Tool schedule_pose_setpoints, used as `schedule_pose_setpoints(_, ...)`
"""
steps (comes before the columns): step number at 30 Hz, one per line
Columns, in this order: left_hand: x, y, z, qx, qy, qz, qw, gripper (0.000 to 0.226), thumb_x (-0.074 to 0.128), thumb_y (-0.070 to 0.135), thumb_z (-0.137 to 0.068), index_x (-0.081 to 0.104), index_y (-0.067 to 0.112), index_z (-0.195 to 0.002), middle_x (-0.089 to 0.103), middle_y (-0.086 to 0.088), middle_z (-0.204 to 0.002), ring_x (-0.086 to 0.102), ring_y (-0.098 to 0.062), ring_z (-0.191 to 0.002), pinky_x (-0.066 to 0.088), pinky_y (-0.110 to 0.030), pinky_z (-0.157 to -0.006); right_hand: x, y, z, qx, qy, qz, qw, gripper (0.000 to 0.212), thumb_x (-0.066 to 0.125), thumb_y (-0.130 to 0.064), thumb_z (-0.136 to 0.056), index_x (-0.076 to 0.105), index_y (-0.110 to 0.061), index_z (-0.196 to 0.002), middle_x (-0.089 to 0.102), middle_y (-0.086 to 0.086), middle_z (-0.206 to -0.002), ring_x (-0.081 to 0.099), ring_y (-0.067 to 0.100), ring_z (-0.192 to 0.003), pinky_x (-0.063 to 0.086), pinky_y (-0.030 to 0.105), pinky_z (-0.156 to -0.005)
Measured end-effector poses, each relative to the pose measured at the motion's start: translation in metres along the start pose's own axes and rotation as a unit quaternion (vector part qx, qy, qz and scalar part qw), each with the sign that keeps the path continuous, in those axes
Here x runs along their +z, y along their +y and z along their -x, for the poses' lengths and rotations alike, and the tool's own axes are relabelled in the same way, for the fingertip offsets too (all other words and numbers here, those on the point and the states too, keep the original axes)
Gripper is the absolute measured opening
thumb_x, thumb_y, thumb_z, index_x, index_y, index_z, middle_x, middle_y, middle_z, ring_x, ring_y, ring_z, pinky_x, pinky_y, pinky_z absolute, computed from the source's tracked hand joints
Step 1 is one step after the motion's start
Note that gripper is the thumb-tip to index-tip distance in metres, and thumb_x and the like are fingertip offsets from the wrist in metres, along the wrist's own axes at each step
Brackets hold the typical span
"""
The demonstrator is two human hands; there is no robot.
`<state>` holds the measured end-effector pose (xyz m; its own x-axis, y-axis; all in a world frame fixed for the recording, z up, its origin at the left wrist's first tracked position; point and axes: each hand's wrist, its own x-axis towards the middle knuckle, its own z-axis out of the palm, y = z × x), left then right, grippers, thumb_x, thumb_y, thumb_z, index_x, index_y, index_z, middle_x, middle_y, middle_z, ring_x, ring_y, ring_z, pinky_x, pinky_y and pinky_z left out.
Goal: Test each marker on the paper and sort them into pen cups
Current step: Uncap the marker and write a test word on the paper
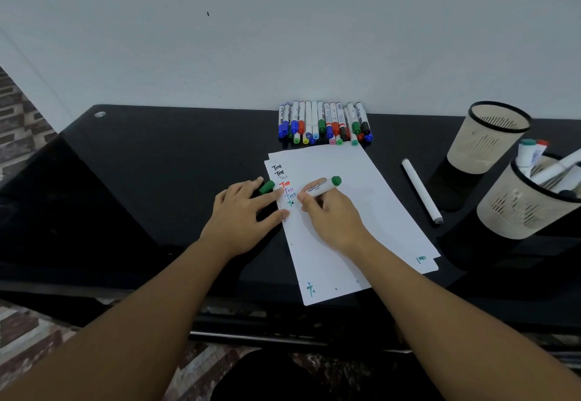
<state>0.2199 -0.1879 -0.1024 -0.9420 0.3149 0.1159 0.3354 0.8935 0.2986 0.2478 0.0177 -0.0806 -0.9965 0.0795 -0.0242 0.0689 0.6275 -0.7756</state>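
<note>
Head view: a black desk set against a pale wall, seen from above, with both forearms reaching in from the lower edge.
Right hand: the right hand grips a green marker in a writing hold; its fingers are curled round the white barrel near the tip.
Marker position: the barrel slants up and to the right out of the fingers, the green end cap uppermost and clear of the hand; the tip points down-left at the paper, beside a fresh green stroke.
Left hand: the left hand lies flat with fingers extended and spread, fingertips pressing on the left edge of the paper.
Green cap: a loose green cap sits between the upper fingers of the left hand; whether it is pinched or merely lies there cannot be told.
Paper: white sheets, slightly fanned, lie tilted at the desk's middle; a column of the word "Test" runs down the upper left in black, grey, red, purple and blue, ending at the green mark.
Untested markers: a row of capped markers lies at the wall, just beyond the paper's top edge.
White marker: a single white marker lies on the desk to the right of the paper.
Far cup: a beige mesh pen cup; its contents are not visible.
Near cup: a second pen cup at the right edge holds several markers.
</note>
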Motion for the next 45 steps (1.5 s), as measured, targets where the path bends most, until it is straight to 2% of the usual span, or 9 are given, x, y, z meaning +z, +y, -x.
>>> schedule_pose_setpoints(3,0.001,-0.0008,0.0003,0.0,0.002,-0.002,1.0,0.074,0.022,0.085,-0.084,0.044,0.053,-0.146,0.03,0.008,-0.163,0.021,-0.016,-0.149,0.016,-0.046,-0.12,-0.0002,0.0009,0.0007,0.001,0.006,0.003,1.0,0.041,0.051,-0.047,-0.105,0.071,-0.011,-0.104,0.073,0.003,-0.098,0.068,0.018,-0.091,0.056,0.047,-0.089)
schedule_pose_setpoints(6,0.0006,-0.0008,-0.0003,0.0,0.0,-0.002,1.0,0.073,0.023,0.085,-0.083,0.044,0.053,-0.146,0.03,0.008,-0.163,0.021,-0.016,-0.149,0.016,-0.046,-0.12,-0.0013,0.0,0.0011,0.003,0.0,0.002,1.0,0.042,0.052,-0.047,-0.105,0.071,-0.01,-0.107,0.074,0.005,-0.102,0.068,0.02,-0.095,0.056,0.048,-0.091)
schedule_pose_setpoints(9,0.0009,-0.001,-0.0001,-0.002,0.003,0.002,1.0,0.073,0.023,0.085,-0.083,0.045,0.053,-0.145,0.031,0.008,-0.163,0.021,-0.015,-0.149,0.016,-0.046,-0.121,-0.0019,-0.0017,0.002,0.003,0.001,-0.009,1.0,0.041,0.051,-0.048,-0.105,0.069,-0.011,-0.112,0.073,0.003,-0.103,0.068,0.018,-0.095,0.056,0.046,-0.091)
schedule_pose_setpoints(15,0.0005,-0.0006,-0.0002,0.001,-0.001,0.004,1.0,0.072,0.024,0.084,-0.084,0.044,0.053,-0.146,0.03,0.008,-0.163,0.021,-0.016,-0.149,0.016,-0.048,-0.121,-0.0024,0.0,0.0023,0.004,0.012,-0.003,1.0,0.041,0.05,-0.047,-0.105,0.071,-0.011,-0.104,0.073,0.003,-0.095,0.068,0.018,-0.089,0.057,0.047,-0.087)
schedule_pose_setpoints(20,0.0,-0.0015,-0.0002,-0.002,-0.001,0.004,1.0,0.072,0.023,0.085,-0.084,0.044,0.054,-0.146,0.03,0.009,-0.163,0.02,-0.015,-0.149,0.016,-0.047,-0.121,-0.0019,-0.0023,0.0021,0.002,0.006,0.005,1.0,0.041,0.051,-0.048,-0.105,0.07,-0.012,-0.108,0.073,0.003,-0.098,0.068,0.017,-0.091,0.057,0.047,-0.088)
schedule_pose_setpoints(28,0.0,-0.0009,-0.0005,-0.001,-0.006,0.004,1.0,0.074,0.022,0.085,-0.083,0.043,0.053,-0.146,0.03,0.008,-0.163,0.02,-0.016,-0.149,0.016,-0.047,-0.121,-0.0023,0.0,0.0021,0.011,0.028,-0.04,0.999,0.038,0.053,-0.048,-0.104,0.072,-0.015,-0.103,0.072,-0.003,-0.093,0.068,0.012,-0.087,0.058,0.042,-0.086)
schedule_pose_setpoints(37,0.0009,-0.0024,0.0003,0.003,0.004,0.002,1.0,0.073,0.022,0.086,-0.084,0.045,0.053,-0.145,0.031,0.007,-0.163,0.021,-0.017,-0.149,0.016,-0.047,-0.12,-0.0034,-0.0011,0.0018,0.006,0.019,-0.005,1.0,0.042,0.051,-0.047,-0.105,0.073,-0.011,-0.107,0.075,0.001,-0.098,0.068,0.017,-0.092,0.056,0.045,-0.089)
schedule_pose_setpoints(45,-0.0001,0.0,0.0009,0.001,-0.005,0.0,1.0,0.074,0.021,0.085,-0.083,0.043,0.053,-0.146,0.029,0.008,-0.163,0.02,-0.016,-0.149,0.015,-0.047,-0.12,-0.0041,0.0006,0.004,0.001,0.015,-0.023,1.0,0.035,0.051,-0.044,-0.106,0.068,-0.013,-0.109,0.072,0.001,-0.099,0.066,0.013,-0.09,0.057,0.039,-0.084)
